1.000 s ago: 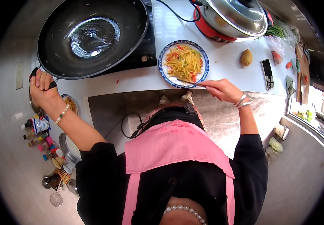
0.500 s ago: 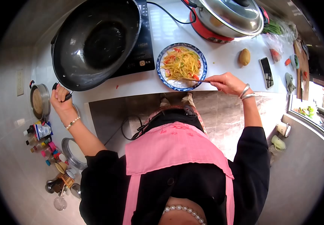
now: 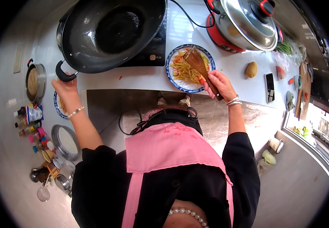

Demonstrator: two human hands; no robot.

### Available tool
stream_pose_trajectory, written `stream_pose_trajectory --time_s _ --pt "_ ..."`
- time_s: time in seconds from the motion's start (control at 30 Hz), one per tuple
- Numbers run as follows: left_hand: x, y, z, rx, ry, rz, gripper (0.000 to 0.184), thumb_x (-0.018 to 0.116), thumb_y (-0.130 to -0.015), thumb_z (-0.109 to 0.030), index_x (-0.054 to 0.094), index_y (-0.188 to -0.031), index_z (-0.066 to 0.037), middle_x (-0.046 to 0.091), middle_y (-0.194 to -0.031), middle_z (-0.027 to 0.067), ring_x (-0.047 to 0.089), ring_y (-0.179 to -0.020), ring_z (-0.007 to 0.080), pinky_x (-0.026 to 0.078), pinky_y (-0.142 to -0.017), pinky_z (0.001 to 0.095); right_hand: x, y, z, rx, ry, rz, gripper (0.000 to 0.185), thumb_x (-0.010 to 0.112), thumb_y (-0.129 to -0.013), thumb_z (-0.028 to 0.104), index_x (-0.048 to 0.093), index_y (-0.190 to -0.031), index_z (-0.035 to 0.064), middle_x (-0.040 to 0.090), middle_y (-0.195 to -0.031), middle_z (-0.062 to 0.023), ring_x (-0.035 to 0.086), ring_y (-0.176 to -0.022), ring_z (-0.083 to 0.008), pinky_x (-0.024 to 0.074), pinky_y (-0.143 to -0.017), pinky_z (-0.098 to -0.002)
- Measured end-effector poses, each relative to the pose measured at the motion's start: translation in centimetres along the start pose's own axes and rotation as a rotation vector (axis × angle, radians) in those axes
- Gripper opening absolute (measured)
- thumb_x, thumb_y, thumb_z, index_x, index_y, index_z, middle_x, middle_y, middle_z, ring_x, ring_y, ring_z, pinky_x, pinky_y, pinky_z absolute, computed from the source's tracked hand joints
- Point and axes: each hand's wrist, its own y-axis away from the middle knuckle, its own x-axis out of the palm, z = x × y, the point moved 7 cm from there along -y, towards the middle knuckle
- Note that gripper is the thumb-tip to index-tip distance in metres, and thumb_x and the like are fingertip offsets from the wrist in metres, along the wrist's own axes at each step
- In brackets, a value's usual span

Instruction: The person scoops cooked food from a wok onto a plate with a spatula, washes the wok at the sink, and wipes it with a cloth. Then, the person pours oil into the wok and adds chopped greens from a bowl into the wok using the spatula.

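Observation:
My left hand (image 3: 67,93) is just below the black handle (image 3: 65,74) of a large wok (image 3: 115,34); its fingers are apart and partly hidden by the handle. The wok is over a black induction cooker (image 3: 155,53), dark and shiny inside. In my right hand (image 3: 222,86) is a brown wooden spatula (image 3: 197,62), its broad end above a blue-rimmed plate (image 3: 171,76). Yellow shreds with red pieces (image 3: 185,72) lie on this plate, partly covered by the spatula.
A lidded steel pot (image 3: 244,24) stands at the back right, near a brown oval item (image 3: 251,69) and a phone (image 3: 270,88). On the left are a second plate (image 3: 56,104), a steel basin (image 3: 65,142) and several bottles (image 3: 31,114).
The left hand's fingers have loosened from round the wok handle. The wok now rests flatter over the cooker. The spatula has been raised and turned, its broad end now showing above the food.

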Motion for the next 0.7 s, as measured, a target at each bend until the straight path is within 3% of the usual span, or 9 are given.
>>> stream_pose_trajectory --time_s 0.03,0.13,0.23,0.3,0.4,0.43,0.47,0.53,0.7 --pt "-1.5 1.2 -0.1 0.078 -0.064 -0.135 0.034 0.042 -0.086 -0.036 0.048 -0.085 -0.002 0.050 -0.071 0.0056 0.044 -0.062 0.0150 0.039 -0.058 0.0260 0.0 0.2 0.2 0.015 0.009 -0.011 0.019 0.040 -0.092 0.020 0.046 -0.095 0.0021 0.057 -0.065 -0.0084 0.050 -0.043 -0.0100 0.0389 -0.038 -0.0193" --pt "-6.8 1.9 3.7 0.034 0.067 -0.143 0.014 0.056 -0.081 -0.020 0.049 -0.078 -0.008 0.051 -0.071 0.0027 0.043 -0.057 0.0097 0.038 -0.051 0.0202 -0.7 1.7 0.2 0.042 0.024 -0.089 0.019 0.041 -0.092 0.019 0.046 -0.095 0.0019 0.056 -0.063 -0.0078 0.048 -0.041 -0.0094 0.0378 -0.037 -0.0191" --pt "-4.2 7.6 7.7 -0.307 0.029 0.076 0.010 0.052 -0.082 -0.010 0.048 -0.074 -0.007 0.043 -0.060 0.0002 0.037 -0.050 0.0070 0.030 -0.044 0.0189 -0.4 2.1 0.3 -0.024 0.151 -0.137 0.016 0.045 -0.089 0.017 0.049 -0.090 0.0007 0.056 -0.060 -0.0069 0.046 -0.040 -0.0086 0.0350 -0.036 -0.0201" --pt "-1.2 11.5 8.8 -0.343 -0.214 0.236 0.005 0.050 -0.080 -0.007 0.051 -0.080 -0.002 0.044 -0.060 0.0005 0.039 -0.050 0.0072 0.031 -0.044 0.0199 0.6 3.0 2.1 -0.069 0.285 -0.171 0.012 0.047 -0.088 0.014 0.050 -0.090 0.0022 0.051 -0.056 -0.0034 0.043 -0.039 -0.0082 0.0331 -0.036 -0.0210" --pt "4.8 18.3 8.9 -0.355 -0.423 0.597 0.015 0.051 -0.080 -0.014 0.058 -0.081 -0.001 0.055 -0.068 0.0037 0.053 -0.060 0.0093 0.044 -0.056 0.0215 -0.1 3.5 1.6 -0.154 0.346 -0.314 0.013 0.051 -0.087 0.014 0.051 -0.094 0.0035 0.052 -0.062 -0.0016 0.044 -0.046 -0.0058 0.0351 -0.039 -0.0191" --pt "6.1 19.9 10.2 -0.431 -0.418 0.775 0.021 0.049 -0.083 -0.013 0.056 -0.094 0.003 0.059 -0.073 0.0072 0.056 -0.065 0.0103 0.046 -0.060 0.0219 0.3 3.4 2.0 -0.212 0.383 -0.322 0.011 0.050 -0.087 0.014 0.050 -0.091 0.0041 0.052 -0.064 -0.0014 0.043 -0.047 -0.0052 0.0343 -0.040 -0.0183" --pt "7.3 21.6 12.7 -0.602 -0.458 0.710 0.022 0.050 -0.082 -0.012 0.056 -0.096 0.004 0.062 -0.077 0.0083 0.058 -0.067 0.0111 0.047 -0.061 0.0219 0.7 3.3 2.1 -0.273 0.375 -0.298 0.011 0.053 -0.085 0.010 0.049 -0.093 0.0038 0.053 -0.069 -0.0020 0.045 -0.051 -0.0053 0.0358 -0.042 -0.0179" --pt "10.4 24.7 16.5 -0.596 -0.435 0.858 0.025 0.049 -0.083 -0.012 0.055 -0.101 0.003 0.064 -0.083 0.0094 0.060 -0.070 0.0123 0.048 -0.062 0.0223 0.6 2.4 1.6 -0.332 0.482 -0.274 0.017 0.057 -0.081 0.005 0.048 -0.095 0.0028 0.052 -0.076 -0.0017 0.048 -0.061 -0.0066 0.0391 -0.051 -0.0191" --pt "14.0 29.9 23.4 -0.700 -0.428 0.731 0.032 0.047 -0.083 -0.026 0.055 -0.109 -0.008 0.057 -0.105 0.0065 0.056 -0.094 0.0181 0.049 -0.073 0.0318 1.8 2.1 2.1 -0.529 0.441 -0.127 0.022 0.057 -0.081 0.002 0.043 -0.099 -0.0007 0.047 -0.090 -0.0053 0.049 -0.080 -0.0125 0.0420 -0.073 -0.0241"
